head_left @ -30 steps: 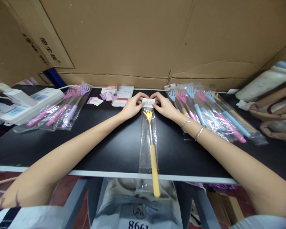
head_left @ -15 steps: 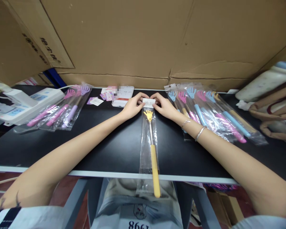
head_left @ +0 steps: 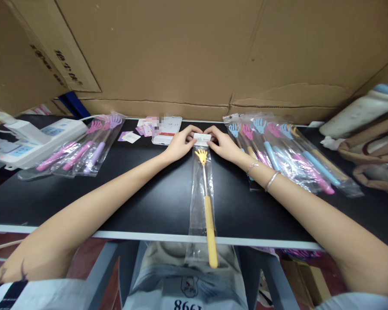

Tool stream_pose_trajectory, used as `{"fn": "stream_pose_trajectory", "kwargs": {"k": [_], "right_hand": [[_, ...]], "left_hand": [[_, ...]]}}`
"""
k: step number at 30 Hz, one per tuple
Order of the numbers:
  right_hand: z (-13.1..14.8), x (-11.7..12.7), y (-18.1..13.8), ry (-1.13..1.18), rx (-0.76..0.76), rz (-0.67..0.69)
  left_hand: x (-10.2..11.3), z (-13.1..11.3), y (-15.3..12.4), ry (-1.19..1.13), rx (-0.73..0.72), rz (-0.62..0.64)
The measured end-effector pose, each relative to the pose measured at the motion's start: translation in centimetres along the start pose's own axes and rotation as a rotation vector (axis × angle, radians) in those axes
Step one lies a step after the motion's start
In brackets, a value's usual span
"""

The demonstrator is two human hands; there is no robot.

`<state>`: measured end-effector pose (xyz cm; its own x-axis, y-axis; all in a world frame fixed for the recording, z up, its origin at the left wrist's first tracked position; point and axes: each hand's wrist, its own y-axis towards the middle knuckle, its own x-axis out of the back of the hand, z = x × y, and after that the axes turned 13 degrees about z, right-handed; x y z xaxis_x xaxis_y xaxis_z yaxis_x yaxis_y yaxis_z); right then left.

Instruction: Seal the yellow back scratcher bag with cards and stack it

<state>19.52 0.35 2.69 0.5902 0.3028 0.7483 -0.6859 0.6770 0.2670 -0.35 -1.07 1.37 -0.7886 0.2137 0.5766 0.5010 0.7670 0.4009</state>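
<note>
Between my two hands is a small white card (head_left: 201, 138), held at the top end of a clear plastic bag. My left hand (head_left: 183, 143) pinches the card's left side with thumb and fingers. From the other side, my right hand (head_left: 222, 143) grips its right edge. Inside the bag lies a yellow back scratcher (head_left: 208, 215), its hand-shaped head just below the card and its handle reaching past the table's front edge.
On the right lie several bagged back scratchers (head_left: 278, 150); more bagged scratchers (head_left: 84, 148) are at the left beside a power strip (head_left: 35, 142). A phone (head_left: 168, 131) and small cards (head_left: 129, 137) sit at the back. Cardboard (head_left: 168, 56) walls the rear. A bottle (head_left: 357, 110) leans far right.
</note>
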Motion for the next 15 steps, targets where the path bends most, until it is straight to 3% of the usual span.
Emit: {"fn": "stream_pose_trajectory", "kwargs": {"k": [15], "right_hand": [[-0.9, -0.1, 0.6, 0.241, -0.093, -0.137]], "left_hand": [[0.0, -0.1, 0.0, -0.202, 0.089, 0.003]]}}
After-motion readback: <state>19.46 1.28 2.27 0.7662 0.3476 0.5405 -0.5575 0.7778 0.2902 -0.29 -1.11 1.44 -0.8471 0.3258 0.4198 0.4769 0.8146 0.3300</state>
